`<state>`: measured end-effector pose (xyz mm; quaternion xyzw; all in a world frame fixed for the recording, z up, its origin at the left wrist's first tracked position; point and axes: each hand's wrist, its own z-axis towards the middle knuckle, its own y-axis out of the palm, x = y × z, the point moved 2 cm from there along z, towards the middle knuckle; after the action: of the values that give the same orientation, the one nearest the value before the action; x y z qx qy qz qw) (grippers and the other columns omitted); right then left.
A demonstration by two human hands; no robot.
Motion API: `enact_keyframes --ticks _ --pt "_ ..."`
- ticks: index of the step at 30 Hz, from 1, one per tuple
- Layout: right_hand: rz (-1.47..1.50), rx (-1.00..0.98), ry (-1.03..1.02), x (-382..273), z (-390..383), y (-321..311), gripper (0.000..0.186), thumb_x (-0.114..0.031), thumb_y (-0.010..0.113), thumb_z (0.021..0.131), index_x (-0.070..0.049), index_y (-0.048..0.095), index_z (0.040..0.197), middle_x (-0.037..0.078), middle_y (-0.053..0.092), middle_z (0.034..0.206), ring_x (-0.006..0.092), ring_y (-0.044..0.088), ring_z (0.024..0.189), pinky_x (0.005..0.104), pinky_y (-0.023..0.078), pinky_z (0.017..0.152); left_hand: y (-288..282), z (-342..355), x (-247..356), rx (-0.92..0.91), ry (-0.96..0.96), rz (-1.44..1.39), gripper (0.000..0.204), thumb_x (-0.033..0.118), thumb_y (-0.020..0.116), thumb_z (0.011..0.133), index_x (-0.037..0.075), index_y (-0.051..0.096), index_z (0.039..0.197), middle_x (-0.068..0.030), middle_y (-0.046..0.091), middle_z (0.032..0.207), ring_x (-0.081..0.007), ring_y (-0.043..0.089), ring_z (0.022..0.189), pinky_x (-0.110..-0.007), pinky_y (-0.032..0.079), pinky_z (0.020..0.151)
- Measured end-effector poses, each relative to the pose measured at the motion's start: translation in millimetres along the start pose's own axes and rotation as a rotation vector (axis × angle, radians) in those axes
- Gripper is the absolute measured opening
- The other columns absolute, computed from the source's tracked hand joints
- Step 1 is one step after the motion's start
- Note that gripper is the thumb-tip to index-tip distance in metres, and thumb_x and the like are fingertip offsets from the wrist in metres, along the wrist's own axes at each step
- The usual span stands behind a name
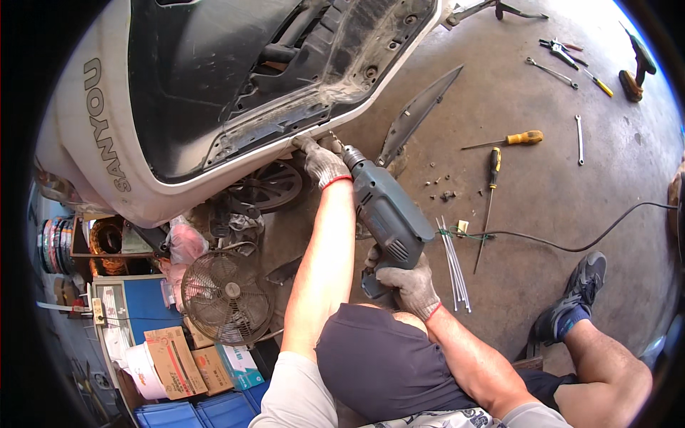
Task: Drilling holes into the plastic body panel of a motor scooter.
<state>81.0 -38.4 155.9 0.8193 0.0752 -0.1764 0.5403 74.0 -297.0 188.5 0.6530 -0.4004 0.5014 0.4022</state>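
My right hand (412,284), in a pale knitted work glove, is wrapped around the handle of a blue-grey corded power drill (389,203). The drill points up and left, and its chuck (350,153) carries a thin drill bit (335,137) whose tip is close to the white rim of a vehicle body (207,191). Also gloved, my left hand (325,162) grips that rim just left of the bit. Its fingertips are partly hidden. Inside the rim lies a dusty black plastic lining (189,93).
Right, on the concrete floor (514,93): screwdrivers (524,138), wrenches (579,140), pliers (560,53), a cordless drill (635,71), small fasteners (446,195) and white rods (453,264). The power cord (571,248) runs right. Left: a fan (228,296), cardboard boxes (175,360) and blue bins (225,410).
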Motion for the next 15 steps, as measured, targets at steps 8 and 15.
enact_keyframes --ticks 8,15 --pt "-0.007 0.033 0.013 -1.9 2.9 -7.6 0.053 0.008 0.06 0.064 0.004 0.057 0.116 0.011 0.067 0.098 0.0225 0.066 0.09 0.0357 0.055 0.083 8.5 -2.6 -8.5 0.048 -0.036 0.08 0.079 0.062 0.04 0.097 -0.006 0.049 0.135 -0.025 0.06 0.126 -0.0306 0.065 0.107 -0.04 0.053 0.091" --pt "-0.027 -0.005 0.02 0.9 -1.5 3.5 0.054 0.007 0.06 0.063 0.005 0.058 0.117 0.011 0.067 0.099 0.0219 0.067 0.089 0.0354 0.055 0.084 -20.1 63.3 -21.1 -0.005 0.233 0.459 0.075 0.062 0.028 0.1 0.003 0.04 0.145 -0.028 0.058 0.129 -0.0336 0.061 0.117 -0.041 0.047 0.101"
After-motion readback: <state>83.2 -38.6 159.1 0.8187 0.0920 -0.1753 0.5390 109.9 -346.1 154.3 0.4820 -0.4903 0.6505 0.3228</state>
